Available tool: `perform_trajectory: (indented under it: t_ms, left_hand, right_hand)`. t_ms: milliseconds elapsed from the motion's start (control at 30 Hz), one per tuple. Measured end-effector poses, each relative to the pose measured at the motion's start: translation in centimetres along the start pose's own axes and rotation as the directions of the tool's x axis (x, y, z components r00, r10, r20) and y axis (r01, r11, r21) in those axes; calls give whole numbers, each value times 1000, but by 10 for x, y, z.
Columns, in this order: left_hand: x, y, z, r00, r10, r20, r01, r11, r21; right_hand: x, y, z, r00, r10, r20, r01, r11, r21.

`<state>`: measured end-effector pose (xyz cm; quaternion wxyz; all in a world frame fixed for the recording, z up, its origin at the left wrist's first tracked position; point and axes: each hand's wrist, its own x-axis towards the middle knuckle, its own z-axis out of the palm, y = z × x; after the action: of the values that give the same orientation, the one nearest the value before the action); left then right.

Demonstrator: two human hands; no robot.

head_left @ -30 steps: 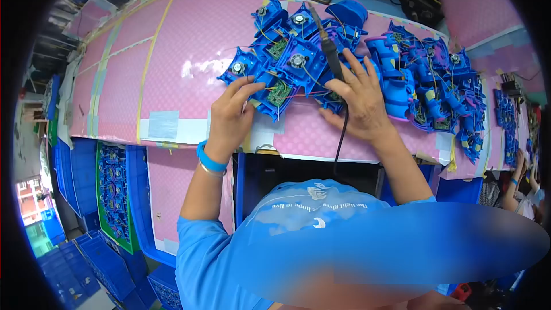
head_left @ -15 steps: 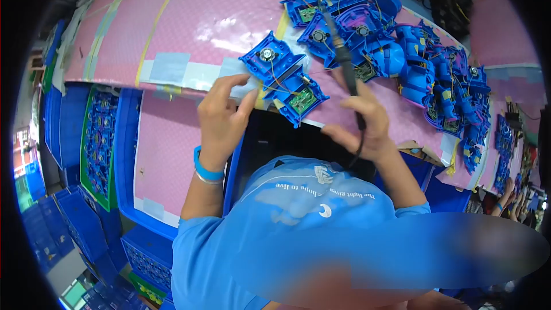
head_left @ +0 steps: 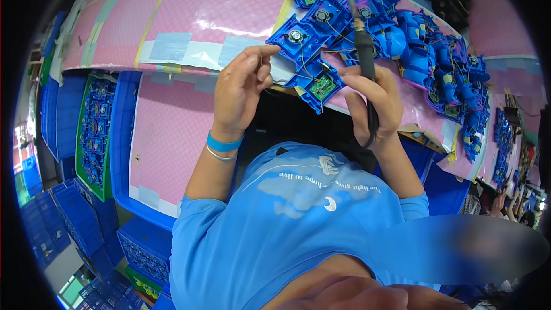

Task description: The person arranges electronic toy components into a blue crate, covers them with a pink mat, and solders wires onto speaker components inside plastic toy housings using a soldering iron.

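My right hand [head_left: 376, 100] grips a soldering iron [head_left: 364, 43] by its dark handle, with the metal tip pointing away from me toward the blue shells at the back. My left hand [head_left: 240, 89] has its index finger stretched out at the left edge of a blue plastic shell [head_left: 287, 46] with a round speaker in it; the other fingers are curled, and nothing shows in them. Thin wires join this shell to a second blue half with a green circuit board [head_left: 322, 86], near the table's front edge. My right fingers are close beside that board half.
Several more blue shells [head_left: 396, 40] are heaped along the right of the pink table [head_left: 229, 0]. At left stand a blue bin [head_left: 123, 155] and a green-edged tray [head_left: 94, 138] of parts. A co-worker's hand [head_left: 499, 201] shows at far right.
The wired shell pair has shifted right, closer to the heap. My left hand has moved right with its index finger at the shell. The iron has turned more upright and moved right.
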<state>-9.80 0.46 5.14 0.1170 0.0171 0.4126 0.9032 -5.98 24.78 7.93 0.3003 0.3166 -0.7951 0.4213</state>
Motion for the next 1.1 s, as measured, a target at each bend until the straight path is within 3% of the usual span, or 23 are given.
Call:
perform_trajectory:
  t_ms: [33,67,100,133,200,233,300,333,400,533,633,700,867,933,1100]
  left_hand:
    - [0,-2,2,1000,1,1,-1,1000,0]
    - [2,-5,5,995,104,6,-104,982,160]
    - [3,-8,8,978,205,23,-202,928,314]
    - [5,-9,11,978,209,19,-205,928,312]
    - [9,-8,15,953,302,-38,-236,811,535]
    - [11,-10,14,951,305,-43,-236,811,535]
    - [19,-13,11,924,383,-3,-240,584,775]
    - [23,-16,7,924,383,-6,-238,584,776]
    - [29,-24,-1,843,514,157,-386,375,843]
    - [25,-30,5,858,507,80,-339,444,829]
    - [23,-27,8,831,540,131,-365,352,862]
    - [22,-26,9,811,554,188,-386,264,884]
    - [24,-29,6,814,555,173,-382,285,879]
    - [24,-30,5,815,554,170,-384,296,874]
    - [24,-30,7,799,570,191,-418,299,858]
  right_hand:
    - [0,-2,-1,993,103,63,-99,994,-54]
    - [3,-6,1,987,151,54,-152,988,16]
    - [2,-7,3,988,147,56,-148,989,17]
    - [-2,-5,6,990,131,54,-133,990,44]
    - [-6,-2,11,996,78,36,-81,993,85]
    - [-8,-1,12,996,76,41,-79,993,89]
    - [-12,0,13,996,70,48,-74,994,76]
    - [-14,0,14,996,70,50,-74,994,79]
    - [-17,0,14,996,78,41,-82,991,103]
    - [-22,1,11,994,96,60,-102,989,105]
    - [-22,4,11,991,129,38,-133,981,138]
    - [-16,5,5,984,104,141,-126,979,162]
    - [-8,7,0,993,84,87,-92,991,101]
    - [-8,4,0,984,175,29,-178,967,183]
    - [-15,1,7,976,212,52,-218,949,229]
